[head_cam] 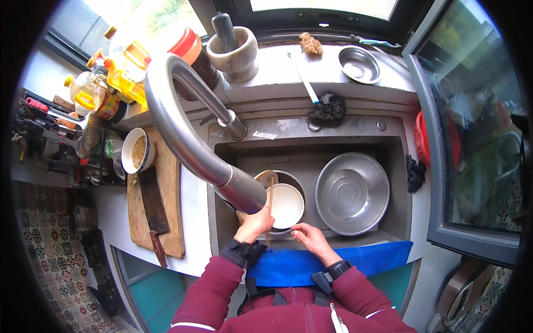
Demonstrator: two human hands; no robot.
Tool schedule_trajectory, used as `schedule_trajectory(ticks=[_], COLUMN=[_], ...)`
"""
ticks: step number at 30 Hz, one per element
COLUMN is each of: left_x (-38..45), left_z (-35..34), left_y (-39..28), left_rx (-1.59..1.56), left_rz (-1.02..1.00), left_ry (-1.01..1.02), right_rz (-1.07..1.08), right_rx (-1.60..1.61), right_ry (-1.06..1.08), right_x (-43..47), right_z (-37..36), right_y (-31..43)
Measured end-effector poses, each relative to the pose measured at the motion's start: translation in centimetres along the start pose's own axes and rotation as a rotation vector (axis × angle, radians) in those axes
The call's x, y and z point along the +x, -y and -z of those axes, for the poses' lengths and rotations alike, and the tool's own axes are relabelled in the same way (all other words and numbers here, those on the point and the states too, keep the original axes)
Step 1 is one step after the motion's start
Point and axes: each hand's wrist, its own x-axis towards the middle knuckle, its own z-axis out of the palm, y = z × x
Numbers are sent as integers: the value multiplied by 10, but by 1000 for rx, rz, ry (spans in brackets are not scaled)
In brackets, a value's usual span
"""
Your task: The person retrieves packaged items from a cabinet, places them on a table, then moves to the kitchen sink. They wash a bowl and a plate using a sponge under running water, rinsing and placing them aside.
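Note:
My left hand (257, 224) is closed around thin wooden chopsticks (271, 195) at the left side of the sink (310, 125), partly hidden under the faucet head. Beside the chopsticks is a white bowl (287, 206), resting over a larger round pot (296, 179) whose inside holds another pale dish or ladle. My right hand (311, 238) is at the bowl's lower edge, fingers loosely bent; whether they touch the rim is unclear, and nothing shows between them. A wide stainless steel basin (352, 193) sits in the sink to the right.
The curved metal faucet (187, 137) arches over the sink's left part. On the left, a wooden cutting board (175, 200) bears a cleaver (153, 202) and a bowl of pale yellowish food (125, 156). A blue cloth (374, 260) covers the front edge. An open window pane (431, 166) stands at right.

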Motion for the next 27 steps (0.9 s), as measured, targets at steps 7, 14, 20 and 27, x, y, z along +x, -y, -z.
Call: schedule_trajectory(ticks=[7, 14, 20, 27], left_x=[37, 77, 91, 92], left_z=[-38, -107, -107, -88], left_y=[-20, -8, -18, -10], left_rx=[-1217, -1640, -1633, -1519], left_rz=[321, 473, 497, 611], left_ry=[739, 411, 265, 245], right_rz=[-197, -397, -401, -356], right_rx=[155, 415, 380, 349], right_ry=[11, -37, -100, -61], right_x=[2, 28, 26, 5], right_z=[2, -10, -20, -21], right_y=[9, -17, -15, -5])
